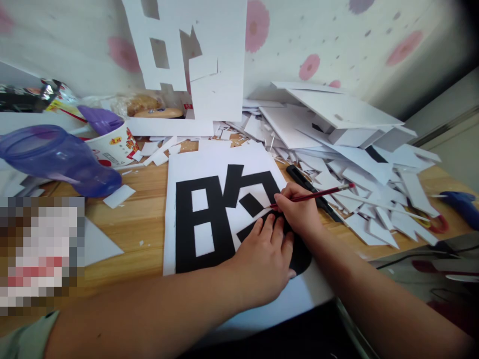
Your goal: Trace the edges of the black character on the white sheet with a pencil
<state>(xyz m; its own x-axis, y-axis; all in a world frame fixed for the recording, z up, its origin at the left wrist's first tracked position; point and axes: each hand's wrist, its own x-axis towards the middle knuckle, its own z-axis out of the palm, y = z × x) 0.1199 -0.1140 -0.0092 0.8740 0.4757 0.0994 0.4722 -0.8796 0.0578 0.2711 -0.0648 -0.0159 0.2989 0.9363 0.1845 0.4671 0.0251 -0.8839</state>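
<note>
A black cut-out character (185,219) lies on a white sheet (258,316) on the wooden table. My left hand (265,254) rests flat on the lower right part of the black shape, its fingers slightly spread. Just right of those fingertips, my right hand (299,209) is closed round a dark red pencil (318,194). The pencil's tip touches down near the small black slanted stroke, and its eraser end points right. Beyond my right hand lies a black utility knife (299,179), partly covered by that hand.
White paper scraps (366,194) and stacked boards (344,109) fill the right side. A cut white board (220,99) stands against the wall. On the left are a blue-purple bottle (82,174), a paper cup (114,147) and a loose scrap (119,196). Blue-handled scissors (462,207) lie far right.
</note>
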